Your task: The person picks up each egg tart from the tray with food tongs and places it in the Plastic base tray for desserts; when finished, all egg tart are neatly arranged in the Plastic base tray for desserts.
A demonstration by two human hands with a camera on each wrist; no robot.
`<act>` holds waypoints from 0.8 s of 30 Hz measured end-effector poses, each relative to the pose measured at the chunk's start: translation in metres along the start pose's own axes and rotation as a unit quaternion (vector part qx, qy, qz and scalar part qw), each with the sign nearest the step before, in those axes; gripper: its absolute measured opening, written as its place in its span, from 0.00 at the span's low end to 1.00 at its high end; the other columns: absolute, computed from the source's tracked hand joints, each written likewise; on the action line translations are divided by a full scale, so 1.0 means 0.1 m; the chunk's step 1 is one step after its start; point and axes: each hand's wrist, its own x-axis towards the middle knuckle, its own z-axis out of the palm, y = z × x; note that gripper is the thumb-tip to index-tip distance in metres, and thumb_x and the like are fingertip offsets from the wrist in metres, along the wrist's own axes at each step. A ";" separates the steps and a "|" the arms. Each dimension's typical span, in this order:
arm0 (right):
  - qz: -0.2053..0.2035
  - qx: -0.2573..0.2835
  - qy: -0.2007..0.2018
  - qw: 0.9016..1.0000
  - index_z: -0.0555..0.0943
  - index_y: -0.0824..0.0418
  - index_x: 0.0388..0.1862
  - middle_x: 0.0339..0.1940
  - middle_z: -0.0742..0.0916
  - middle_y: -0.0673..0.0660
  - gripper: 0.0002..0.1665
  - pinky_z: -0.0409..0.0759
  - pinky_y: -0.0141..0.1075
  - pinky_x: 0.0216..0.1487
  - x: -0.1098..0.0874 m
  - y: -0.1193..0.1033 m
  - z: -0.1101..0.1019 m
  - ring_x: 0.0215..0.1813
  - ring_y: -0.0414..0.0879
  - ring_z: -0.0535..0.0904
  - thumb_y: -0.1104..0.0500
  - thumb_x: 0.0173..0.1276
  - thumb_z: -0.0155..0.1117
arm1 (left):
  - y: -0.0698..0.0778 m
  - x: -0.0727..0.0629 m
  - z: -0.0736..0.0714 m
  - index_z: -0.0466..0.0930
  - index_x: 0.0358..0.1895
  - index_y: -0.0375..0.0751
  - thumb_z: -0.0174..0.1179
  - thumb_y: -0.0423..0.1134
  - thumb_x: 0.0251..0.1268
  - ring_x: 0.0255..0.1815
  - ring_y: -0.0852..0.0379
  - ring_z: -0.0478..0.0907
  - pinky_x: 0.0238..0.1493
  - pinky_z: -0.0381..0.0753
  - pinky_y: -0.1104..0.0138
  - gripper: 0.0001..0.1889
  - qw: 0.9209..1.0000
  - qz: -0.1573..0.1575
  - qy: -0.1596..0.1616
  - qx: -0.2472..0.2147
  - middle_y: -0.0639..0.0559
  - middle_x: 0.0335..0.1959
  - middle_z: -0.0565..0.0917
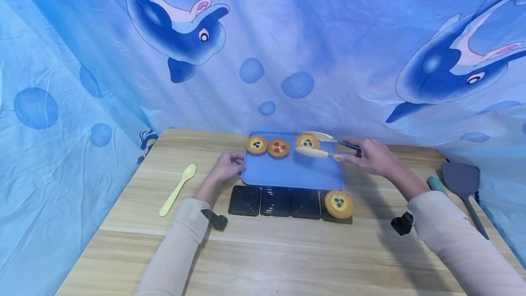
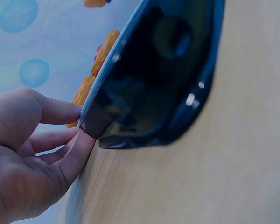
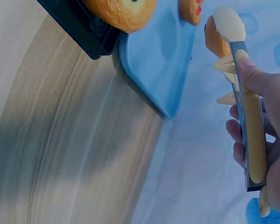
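Right hand (image 1: 371,156) grips the tongs (image 3: 253,135), thumb along one arm and fingers round the other; the tongs' pale tips are clamped on a blueberry tart (image 1: 307,142), one each side of its crust; that tart hangs just above the right half of the blue tray (image 1: 287,172). Left hand (image 1: 226,166) pinches the tray's left rim, thumb on the upper face, fingers beneath.

Handling, by judgement: the tart appears light and fairly firm, possibly a moulded imitation; its glossy, rounded crust may turn or slip between smooth tips; best hold is low on the side wall, at opposite points, clear of the topping; the tray looks light and stiff, best steadied by its rim.

Left of the held tart, a red-topped tart (image 1: 278,149) and a second dark-fruit tart (image 1: 256,145) rest side by side on the tray; the tray's raised front rim adjoins the black four-compartment tray (image 1: 276,201), whose rightmost compartment is occupied by another tart (image 1: 339,204); a yellow spoon (image 1: 177,191) lies well left; a grey turner (image 1: 461,179) lies far right, outside the working area.
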 end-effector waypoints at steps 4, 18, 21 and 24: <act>-0.028 -0.013 0.004 1.000 0.76 0.66 0.66 0.12 0.71 0.46 0.37 0.61 0.32 0.13 -0.11 -0.06 -0.07 0.14 0.40 0.63 0.46 0.65 0.71 | -0.02 0.01 0.01 0.75 0.58 0.24 0.62 0.24 0.60 0.36 0.49 0.79 0.33 0.88 0.63 0.21 1.000 -0.001 0.001 0.003 0.37 0.43 0.78; -0.108 -0.034 0.037 0.993 0.80 0.64 0.61 0.49 0.87 0.60 0.32 0.74 0.31 0.23 -0.66 -0.29 -0.22 0.30 0.38 0.79 0.54 0.59 0.77 | 0.03 -0.01 -0.01 0.74 0.59 0.25 0.62 0.24 0.59 0.36 0.49 0.79 0.34 0.88 0.63 0.23 1.000 -0.011 -0.005 -0.005 0.37 0.44 0.78; -0.110 -0.044 0.038 0.992 0.80 0.63 0.61 0.50 0.87 0.60 0.33 0.77 0.31 0.24 -0.76 -0.31 -0.23 0.32 0.41 0.82 0.55 0.57 0.78 | 0.03 -0.01 -0.02 0.74 0.59 0.24 0.62 0.24 0.59 0.36 0.49 0.79 0.34 0.89 0.62 0.23 1.000 -0.008 -0.007 -0.004 0.37 0.43 0.78; -0.117 -0.047 0.039 0.991 0.81 0.63 0.61 0.51 0.87 0.61 0.34 0.80 0.31 0.25 -0.84 -0.33 -0.23 0.34 0.43 0.84 0.56 0.55 0.79 | 0.03 0.00 -0.02 0.74 0.59 0.23 0.62 0.24 0.59 0.35 0.50 0.80 0.34 0.89 0.63 0.22 1.000 -0.004 -0.008 -0.002 0.36 0.43 0.78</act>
